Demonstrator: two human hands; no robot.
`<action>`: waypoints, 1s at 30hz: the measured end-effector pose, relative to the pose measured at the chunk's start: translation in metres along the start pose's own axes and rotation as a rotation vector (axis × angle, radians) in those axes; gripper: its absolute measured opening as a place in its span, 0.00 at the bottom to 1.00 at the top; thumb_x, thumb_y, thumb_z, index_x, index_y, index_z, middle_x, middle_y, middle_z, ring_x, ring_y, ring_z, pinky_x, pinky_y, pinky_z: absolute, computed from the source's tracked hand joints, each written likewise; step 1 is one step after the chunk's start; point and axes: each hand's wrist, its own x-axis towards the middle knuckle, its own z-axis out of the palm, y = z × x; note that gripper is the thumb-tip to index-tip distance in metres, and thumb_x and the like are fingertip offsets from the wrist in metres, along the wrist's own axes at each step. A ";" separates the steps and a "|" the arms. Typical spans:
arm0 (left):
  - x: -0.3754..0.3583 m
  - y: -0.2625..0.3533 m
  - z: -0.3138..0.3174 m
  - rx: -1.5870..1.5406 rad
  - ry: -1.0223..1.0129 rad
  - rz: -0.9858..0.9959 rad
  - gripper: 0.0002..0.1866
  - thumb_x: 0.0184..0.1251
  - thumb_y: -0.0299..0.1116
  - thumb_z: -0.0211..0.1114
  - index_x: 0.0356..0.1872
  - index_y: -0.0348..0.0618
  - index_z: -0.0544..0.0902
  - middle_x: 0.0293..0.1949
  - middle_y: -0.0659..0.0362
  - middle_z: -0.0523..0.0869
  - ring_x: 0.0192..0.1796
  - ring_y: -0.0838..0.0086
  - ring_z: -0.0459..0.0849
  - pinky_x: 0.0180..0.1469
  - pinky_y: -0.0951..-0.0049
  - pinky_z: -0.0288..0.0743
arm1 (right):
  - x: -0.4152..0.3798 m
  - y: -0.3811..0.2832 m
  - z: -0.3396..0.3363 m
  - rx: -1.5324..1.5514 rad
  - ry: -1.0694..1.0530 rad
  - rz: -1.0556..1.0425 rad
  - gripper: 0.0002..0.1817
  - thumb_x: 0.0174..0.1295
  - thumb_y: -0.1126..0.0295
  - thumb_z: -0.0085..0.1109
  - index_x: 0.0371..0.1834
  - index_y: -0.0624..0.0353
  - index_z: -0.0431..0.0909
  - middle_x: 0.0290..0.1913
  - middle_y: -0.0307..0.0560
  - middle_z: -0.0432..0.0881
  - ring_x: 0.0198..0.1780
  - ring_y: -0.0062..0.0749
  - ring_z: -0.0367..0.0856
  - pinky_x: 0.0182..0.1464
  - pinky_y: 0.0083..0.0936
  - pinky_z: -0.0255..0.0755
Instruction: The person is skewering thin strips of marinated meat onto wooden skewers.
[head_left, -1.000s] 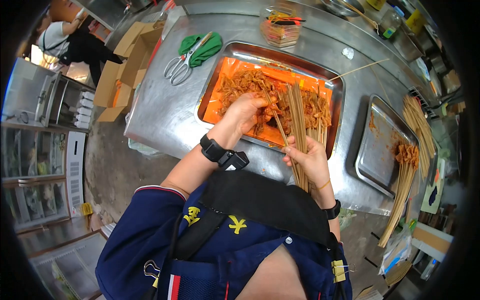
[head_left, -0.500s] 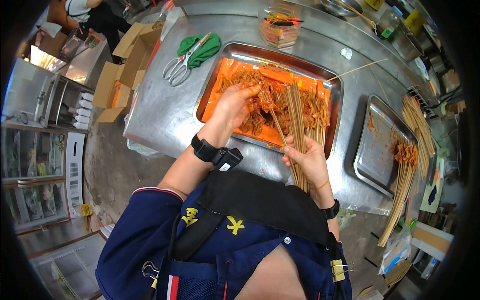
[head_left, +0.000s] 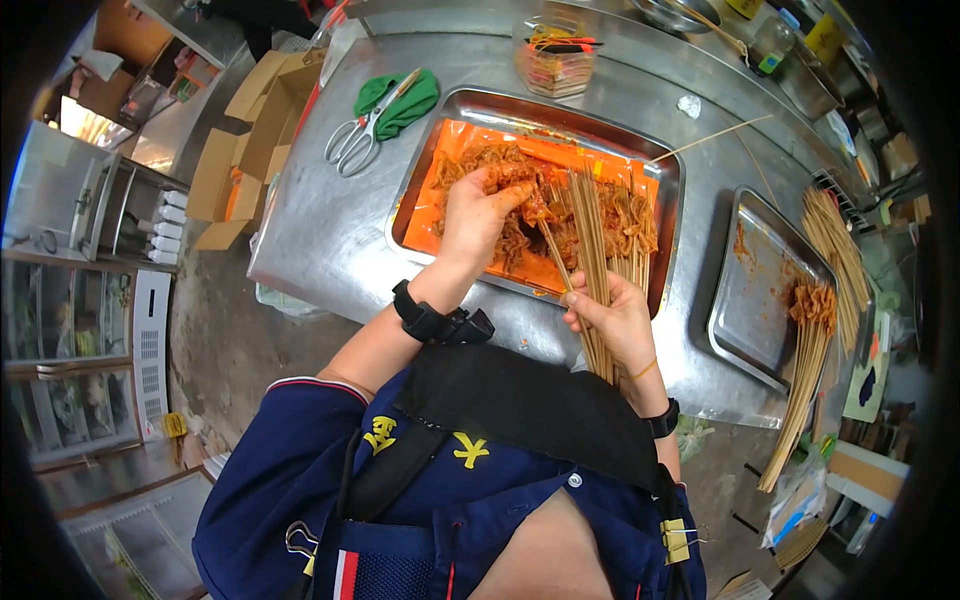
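The left hand's fingers are pinched on a saucy piece of food at the tip of one stick, above the tray. Nearer the body, the right hand's fingers clamp that stick and a bundle of sticks. Left of both hands' fingers, scissors touch a green cloth on the worktop.

A navy short-sleeved shirt bears yellow characters and red-white sleeve trim. Black bands circle both wrists; an orange loop rings the right.
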 end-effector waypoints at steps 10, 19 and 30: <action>-0.009 -0.030 0.006 0.494 -0.005 0.306 0.08 0.61 0.20 0.56 0.40 0.34 0.80 0.36 0.59 0.83 0.37 0.81 0.80 0.36 0.81 0.75 | 0.002 0.005 -0.001 0.015 0.034 -0.012 0.08 0.56 0.80 0.58 0.39 0.65 0.73 0.28 0.40 0.77 0.25 0.21 0.78 0.24 0.14 0.73; -0.021 -0.028 0.007 0.495 -0.106 0.171 0.06 0.61 0.20 0.57 0.38 0.34 0.80 0.34 0.60 0.84 0.35 0.82 0.79 0.36 0.82 0.75 | 0.001 0.004 0.001 -0.006 0.097 -0.041 0.08 0.56 0.79 0.58 0.39 0.65 0.74 0.29 0.40 0.78 0.25 0.20 0.79 0.24 0.14 0.73; -0.012 -0.035 0.017 0.188 0.089 0.209 0.12 0.60 0.21 0.58 0.46 0.34 0.73 0.32 0.63 0.81 0.35 0.80 0.80 0.40 0.80 0.75 | 0.002 0.005 0.002 -0.046 0.098 -0.062 0.09 0.56 0.79 0.58 0.39 0.66 0.74 0.30 0.40 0.77 0.27 0.21 0.80 0.27 0.15 0.75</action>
